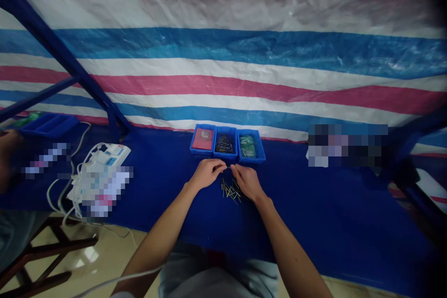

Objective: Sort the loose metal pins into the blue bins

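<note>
My left hand and my right hand face each other just in front of three blue bins. Both are closed in a pinch, and a thin, small piece shows between their fingertips; what it is cannot be made out. Below them on the blue table lies a loose pile of thin metal pins. The left bin holds something red, the middle bin holds dark thin pieces, and the right bin holds green and pale pieces.
At the left are a white power strip, tangled white cables and a blue divided tray. Another person's hand shows at the left edge. A striped sheet hangs behind the table.
</note>
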Available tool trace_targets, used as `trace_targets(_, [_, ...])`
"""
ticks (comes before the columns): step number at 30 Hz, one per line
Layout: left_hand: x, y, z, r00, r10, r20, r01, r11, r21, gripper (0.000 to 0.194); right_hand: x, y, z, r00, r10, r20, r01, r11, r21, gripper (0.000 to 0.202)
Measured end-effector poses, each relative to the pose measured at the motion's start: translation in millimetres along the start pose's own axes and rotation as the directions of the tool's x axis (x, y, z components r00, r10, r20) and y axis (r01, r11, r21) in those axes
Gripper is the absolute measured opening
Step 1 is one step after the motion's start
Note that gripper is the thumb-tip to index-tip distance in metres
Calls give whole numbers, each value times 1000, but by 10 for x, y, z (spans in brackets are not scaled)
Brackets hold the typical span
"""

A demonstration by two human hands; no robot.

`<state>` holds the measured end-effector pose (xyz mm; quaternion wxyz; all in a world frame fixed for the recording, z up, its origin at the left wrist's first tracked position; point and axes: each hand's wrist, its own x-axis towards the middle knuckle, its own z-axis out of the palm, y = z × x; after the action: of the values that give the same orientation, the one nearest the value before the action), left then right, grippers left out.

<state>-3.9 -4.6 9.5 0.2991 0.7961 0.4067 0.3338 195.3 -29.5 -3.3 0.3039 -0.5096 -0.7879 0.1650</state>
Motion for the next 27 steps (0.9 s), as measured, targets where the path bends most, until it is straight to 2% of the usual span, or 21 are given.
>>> trace_targets(11, [-4, -13, 8, 1000, -8, 5, 8, 1000, 2, 23, -2, 30, 15, 1000, 14, -16, -14, 1000, -10, 56])
trace_targets(19, [0, 4, -7, 1000, -1, -4, 1, 1000, 13, 21, 8, -17, -37, 1000, 9, -30, -5, 992, 127, 43])
trace_targets(27, [-6, -15, 6, 1000, -14, -6, 14, 1000, 24, 23, 7, 18, 4, 993, 17, -117, 5, 983, 185, 30])
